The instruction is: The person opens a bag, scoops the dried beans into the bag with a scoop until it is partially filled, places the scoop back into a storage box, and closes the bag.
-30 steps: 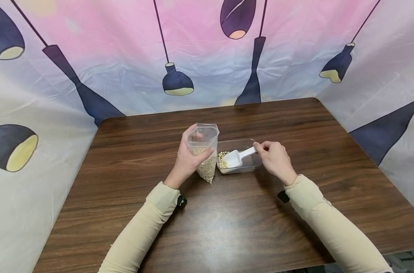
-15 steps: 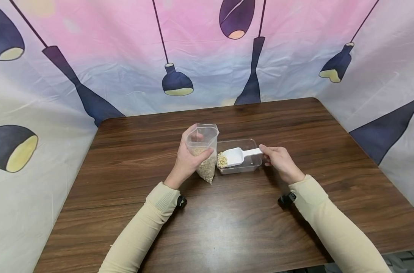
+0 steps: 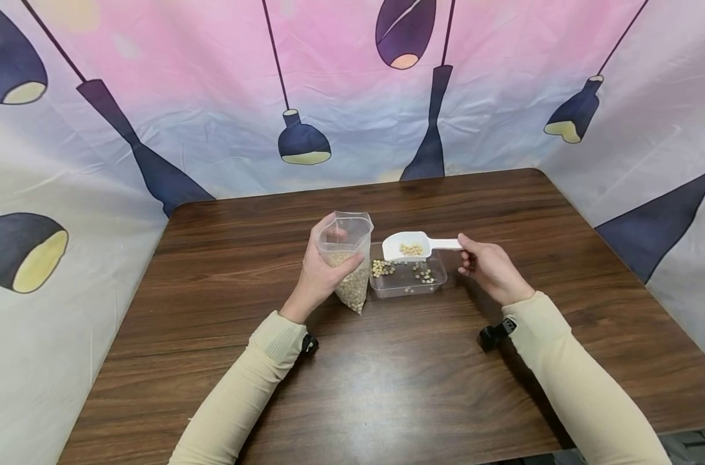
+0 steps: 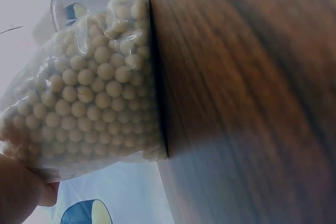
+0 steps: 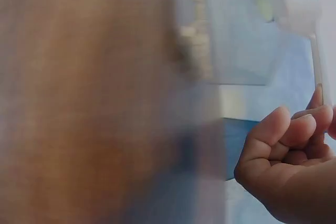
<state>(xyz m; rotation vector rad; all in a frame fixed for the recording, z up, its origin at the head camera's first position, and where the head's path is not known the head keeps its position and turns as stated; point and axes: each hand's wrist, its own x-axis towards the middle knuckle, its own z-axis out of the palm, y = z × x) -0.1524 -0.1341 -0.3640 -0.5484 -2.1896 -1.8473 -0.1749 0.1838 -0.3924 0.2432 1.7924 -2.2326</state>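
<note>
My left hand (image 3: pixel 322 270) grips a clear plastic bag (image 3: pixel 352 278) by its upper side, mouth open at the top. Round pale beads or beans (image 4: pixel 89 93) fill its lower part, and its base rests on the table. My right hand (image 3: pixel 492 266) pinches the handle end of a white scoop (image 3: pixel 394 245), which is level over a clear plastic box (image 3: pixel 407 289). Some of the yellowish balls (image 3: pixel 412 249) lie in the scoop. More are scattered in the box, mostly at its left end. In the right wrist view, curled fingers (image 5: pixel 283 135) hold the scoop handle.
The box stands right beside the bag on a dark wood-grain table (image 3: pixel 242 258). Behind the table hangs a cloth backdrop (image 3: pixel 213 116) printed with lamps. Each wrist wears a small black device (image 3: pixel 494 334) near the sleeve cuff.
My right hand has drawn the scoop right and raised it out of the box with some balls in it. My left hand and the bag have stayed in place.
</note>
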